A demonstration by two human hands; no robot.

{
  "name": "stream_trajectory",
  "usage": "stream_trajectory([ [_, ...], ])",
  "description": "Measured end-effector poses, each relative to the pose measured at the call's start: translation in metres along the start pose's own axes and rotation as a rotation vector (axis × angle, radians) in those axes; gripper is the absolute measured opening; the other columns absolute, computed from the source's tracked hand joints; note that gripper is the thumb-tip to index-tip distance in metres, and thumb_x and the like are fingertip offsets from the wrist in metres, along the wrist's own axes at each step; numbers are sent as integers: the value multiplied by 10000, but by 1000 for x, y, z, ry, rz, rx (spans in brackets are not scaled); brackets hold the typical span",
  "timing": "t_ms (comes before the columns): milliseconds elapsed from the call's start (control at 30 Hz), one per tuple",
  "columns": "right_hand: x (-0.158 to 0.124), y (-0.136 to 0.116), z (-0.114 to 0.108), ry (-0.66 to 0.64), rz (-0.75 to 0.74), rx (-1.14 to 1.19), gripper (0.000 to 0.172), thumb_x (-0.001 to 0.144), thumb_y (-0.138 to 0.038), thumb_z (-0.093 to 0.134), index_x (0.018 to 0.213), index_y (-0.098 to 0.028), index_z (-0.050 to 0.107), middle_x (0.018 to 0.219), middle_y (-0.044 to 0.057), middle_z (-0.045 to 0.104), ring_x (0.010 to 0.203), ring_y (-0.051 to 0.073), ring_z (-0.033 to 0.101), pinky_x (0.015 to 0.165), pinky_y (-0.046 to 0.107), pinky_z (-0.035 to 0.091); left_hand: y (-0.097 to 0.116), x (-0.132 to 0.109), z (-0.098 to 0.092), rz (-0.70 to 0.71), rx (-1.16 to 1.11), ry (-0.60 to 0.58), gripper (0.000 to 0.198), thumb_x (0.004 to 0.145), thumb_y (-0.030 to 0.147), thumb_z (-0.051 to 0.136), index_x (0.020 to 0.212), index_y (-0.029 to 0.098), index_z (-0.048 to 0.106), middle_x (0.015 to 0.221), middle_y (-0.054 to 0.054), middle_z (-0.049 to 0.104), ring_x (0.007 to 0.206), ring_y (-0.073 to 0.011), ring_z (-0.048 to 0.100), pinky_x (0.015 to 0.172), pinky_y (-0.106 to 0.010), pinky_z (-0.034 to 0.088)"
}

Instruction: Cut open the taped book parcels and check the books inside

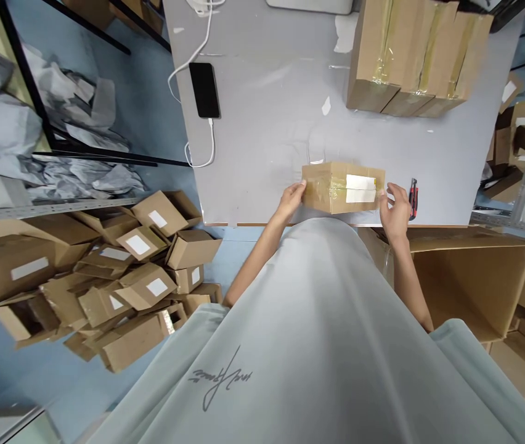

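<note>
A small taped cardboard box [320, 188] with a white label [359, 189] on its side is at the table's front edge, close to my body. My left hand [291, 201] grips its left end, thumb and fingers against the cardboard. My right hand [395, 213] is at the right end, its fingers bent and touching the edge beside the label. Just right of that hand lies a red and black utility knife [413, 199] on the grey table [262, 111].
Three taped boxes [413, 61] stand together at the back right. A phone [204, 90] with a white cable lies at the left. Many cardboard boxes [146, 287] are heaped on the floor at left; a large open carton [470, 290] stands below the table's right side.
</note>
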State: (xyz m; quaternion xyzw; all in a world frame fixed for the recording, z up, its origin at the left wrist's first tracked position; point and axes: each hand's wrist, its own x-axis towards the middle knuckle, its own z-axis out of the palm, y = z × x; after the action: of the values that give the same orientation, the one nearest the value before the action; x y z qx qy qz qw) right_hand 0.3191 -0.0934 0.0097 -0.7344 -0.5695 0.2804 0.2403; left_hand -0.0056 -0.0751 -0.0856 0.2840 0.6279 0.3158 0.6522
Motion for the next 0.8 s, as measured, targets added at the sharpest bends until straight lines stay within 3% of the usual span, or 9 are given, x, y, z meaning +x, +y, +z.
stream_trajectory([
  [100, -5, -28, -7, -46, -34, 79, 644, 1107, -758, 552, 1437, -248, 768, 1463, 173, 750, 1241, 319, 785, 1018, 537, 738, 13, -7, 12, 27, -31, -39, 517, 964, 672, 791, 1129, 182, 796, 1206, -133, 848, 1213, -304, 783, 1069, -432, 627],
  [167, -9, -48, -5, -80, -65, 68, 663, 1077, -784, 606, 1460, -266, 764, 1494, 167, 742, 1287, 334, 772, 1020, 544, 743, 22, -13, 18, 47, -32, -46, 489, 929, 601, 857, 1166, 179, 795, 1204, -130, 851, 1145, -290, 803, 1038, -438, 648],
  [300, -10, -69, 1, -62, -85, 64, 676, 1064, -791, 630, 1508, -294, 746, 1510, 160, 739, 1340, 353, 751, 1056, 581, 727, 42, -29, 17, 172, 35, 52, 429, 904, 507, 910, 1158, 180, 798, 1197, -123, 853, 1022, -246, 820, 956, -394, 673],
  [467, 0, -63, 14, -127, 27, 230, 717, 1058, -828, 587, 1427, -251, 797, 1442, 167, 795, 1272, 343, 791, 1012, 528, 726, 57, -47, 3, 298, 168, 195, 388, 945, 496, 896, 1192, 209, 808, 1158, -91, 848, 861, -187, 781, 832, -330, 655],
  [600, 4, -50, 32, -324, 66, 219, 786, 1013, -906, 554, 1350, -248, 822, 1382, 163, 840, 1153, 365, 833, 1021, 564, 692, 50, -45, -7, 330, 260, 277, 343, 945, 473, 887, 1161, 218, 812, 1167, -87, 848, 831, -175, 742, 796, -311, 623],
  [667, 3, -46, 38, -378, 71, 212, 777, 1024, -892, 548, 1376, -250, 808, 1421, 163, 827, 1156, 368, 837, 1027, 560, 678, 44, -42, -11, 332, 240, 276, 363, 929, 493, 892, 1158, 223, 814, 1172, -87, 849, 854, -180, 741, 802, -309, 622],
  [800, 0, -42, 39, -355, 88, 227, 787, 1023, -889, 548, 1422, -255, 790, 1454, 161, 812, 1190, 357, 825, 1041, 531, 663, 33, -35, -16, 322, 131, 223, 466, 904, 597, 896, 1171, 224, 815, 1173, -97, 841, 930, -198, 764, 852, -322, 648],
])
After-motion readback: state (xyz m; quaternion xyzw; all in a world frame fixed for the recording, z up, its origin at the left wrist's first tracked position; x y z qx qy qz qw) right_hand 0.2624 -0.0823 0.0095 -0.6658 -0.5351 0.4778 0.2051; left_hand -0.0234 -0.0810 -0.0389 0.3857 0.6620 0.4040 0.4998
